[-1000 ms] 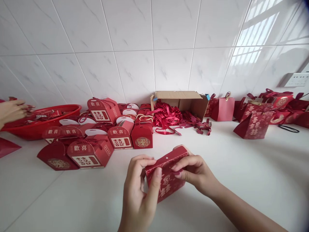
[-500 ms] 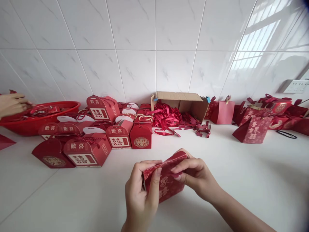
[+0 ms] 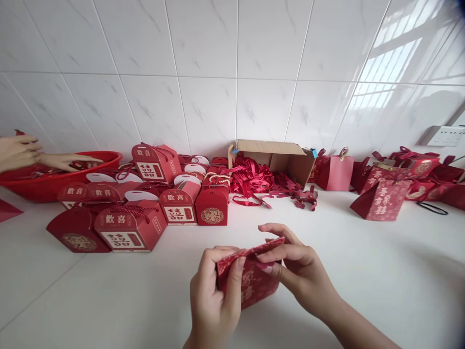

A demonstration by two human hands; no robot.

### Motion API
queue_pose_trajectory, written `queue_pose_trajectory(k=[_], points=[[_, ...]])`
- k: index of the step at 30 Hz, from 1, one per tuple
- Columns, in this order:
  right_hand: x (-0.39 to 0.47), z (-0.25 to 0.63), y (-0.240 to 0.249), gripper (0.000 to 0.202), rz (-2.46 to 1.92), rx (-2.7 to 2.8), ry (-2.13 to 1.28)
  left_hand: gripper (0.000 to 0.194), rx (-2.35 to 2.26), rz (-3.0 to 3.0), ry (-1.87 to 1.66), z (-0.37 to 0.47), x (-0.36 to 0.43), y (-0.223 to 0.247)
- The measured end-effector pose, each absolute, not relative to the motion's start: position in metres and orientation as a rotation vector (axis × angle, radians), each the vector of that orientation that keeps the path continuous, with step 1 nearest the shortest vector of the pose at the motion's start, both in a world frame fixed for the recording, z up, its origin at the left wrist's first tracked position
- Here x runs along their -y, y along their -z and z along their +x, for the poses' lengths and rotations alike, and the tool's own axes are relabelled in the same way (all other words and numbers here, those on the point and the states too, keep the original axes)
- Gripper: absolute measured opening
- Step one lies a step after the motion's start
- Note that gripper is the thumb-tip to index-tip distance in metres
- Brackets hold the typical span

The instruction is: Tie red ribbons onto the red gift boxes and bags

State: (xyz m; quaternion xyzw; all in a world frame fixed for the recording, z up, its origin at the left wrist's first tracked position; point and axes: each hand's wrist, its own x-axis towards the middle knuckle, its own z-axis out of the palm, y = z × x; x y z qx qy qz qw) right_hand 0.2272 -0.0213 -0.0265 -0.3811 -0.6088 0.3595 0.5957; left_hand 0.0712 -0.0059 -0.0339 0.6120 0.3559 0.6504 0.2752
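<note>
A red paper gift box [image 3: 259,286] with pale printed characters stands on the white table in front of me, its top flap bent over. My left hand [image 3: 218,286] grips its left side, thumb on the front face and fingers behind. My right hand [image 3: 301,266] pinches the upper right edge with thumb and a finger at a dark red bit, perhaps a ribbon end or a painted nail; I cannot tell which. Another finger of this hand is raised above the flap. The back and bottom of the box are hidden.
Several handled red boxes [image 3: 131,228] stand at left. Behind lies a cardboard box [image 3: 272,146] spilling red ribbons [image 3: 250,177]. Finished-looking red boxes [image 3: 385,198] stand at right near a black loop [image 3: 432,208]. Another person's hands [image 3: 72,160] reach into a red basin [image 3: 54,189].
My right hand's upper finger has lifted off the flap, and the box's right top edge sits slightly lower. At left, the other person's second hand now shows inside the basin.
</note>
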Motion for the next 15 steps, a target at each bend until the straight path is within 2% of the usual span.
queue_pose_trajectory(k=[11, 15], points=[[0.025, 0.225, 0.033, 0.019, -0.864, 1.525, -0.461, 0.006, -0.737, 1.622, -1.676, 0.076, 0.014, 0.037], [0.032, 0.220, 0.035, 0.024, -0.816, 1.387, -0.493, 0.009, -0.674, 1.572, -1.681, 0.079, 0.022, 0.031]])
